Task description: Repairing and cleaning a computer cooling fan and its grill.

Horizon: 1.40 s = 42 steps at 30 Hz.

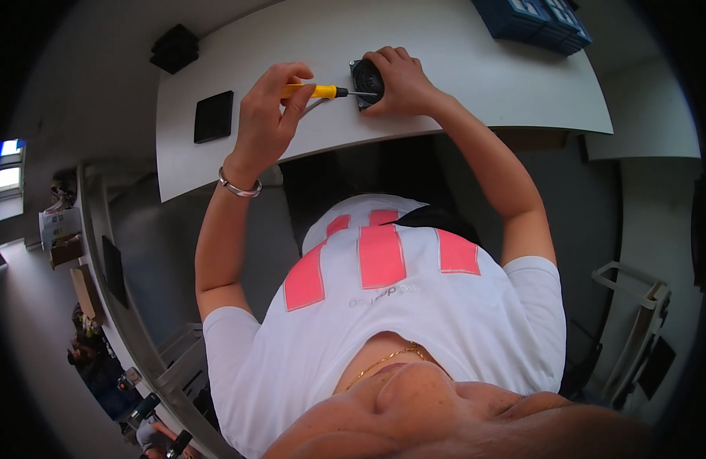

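My left hand (270,107) is closed round the yellow handle of a screwdriver (322,91). The screwdriver lies nearly level, its thin metal shaft pointing right across a small black square part (366,83) with a round, fan-like face. Whether the tip sits in a screw is too small to tell. My right hand (405,86) grips that part from its right side, fingers at the far edge and thumb at the near edge, keeping it on the white table. A thin grey rod-like thing (316,105) shows just below the screwdriver, partly hidden by my left hand.
On the white table (475,84), a flat black rectangular thing (214,116) lies left of my left hand. Farther off at the left edge is a black block-like object (174,49). Stacked blue trays (533,24) stand at the far right. The table's near edge runs below both hands.
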Each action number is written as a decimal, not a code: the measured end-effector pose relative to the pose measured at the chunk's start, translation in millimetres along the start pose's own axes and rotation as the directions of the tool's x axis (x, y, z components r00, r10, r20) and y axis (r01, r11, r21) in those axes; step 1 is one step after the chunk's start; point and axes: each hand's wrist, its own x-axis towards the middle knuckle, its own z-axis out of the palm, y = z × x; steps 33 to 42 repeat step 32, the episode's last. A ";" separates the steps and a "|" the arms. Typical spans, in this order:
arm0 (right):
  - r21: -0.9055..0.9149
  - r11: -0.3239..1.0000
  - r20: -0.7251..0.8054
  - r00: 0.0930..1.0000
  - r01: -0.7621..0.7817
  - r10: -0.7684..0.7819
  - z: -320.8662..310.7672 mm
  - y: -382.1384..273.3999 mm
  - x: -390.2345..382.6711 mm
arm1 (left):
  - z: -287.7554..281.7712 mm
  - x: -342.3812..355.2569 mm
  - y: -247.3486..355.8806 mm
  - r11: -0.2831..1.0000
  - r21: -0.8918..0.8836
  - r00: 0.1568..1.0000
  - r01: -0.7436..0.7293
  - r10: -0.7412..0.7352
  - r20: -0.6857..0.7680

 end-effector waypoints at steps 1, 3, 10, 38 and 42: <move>-0.006 0.999 -0.035 0.999 -0.033 0.033 2.7 2.1 -0.3 | 0.7 -9.9 -9.3 1.000 -0.005 1.000 -0.011 0.011 -0.008; -0.019 0.998 -0.072 0.996 -0.059 0.057 8.2 1.0 1.1 | 5.1 -34.4 -29.0 0.921 -0.242 0.915 0.306 -0.354 -0.192; 0.015 0.963 -0.204 0.942 -0.268 0.266 6.1 16.4 8.9 | 53.2 -70.9 -73.0 0.891 -0.061 0.819 0.450 -0.439 -0.369; -0.363 0.865 0.499 0.856 0.346 -0.133 -50.5 4.2 63.6 | 54.8 -74.4 -117.0 0.726 0.505 0.875 0.467 -0.294 -0.385; -0.363 0.865 0.499 0.856 0.346 -0.133 -50.5 4.2 63.6 | 54.8 -74.4 -117.0 0.726 0.505 0.875 0.467 -0.294 -0.385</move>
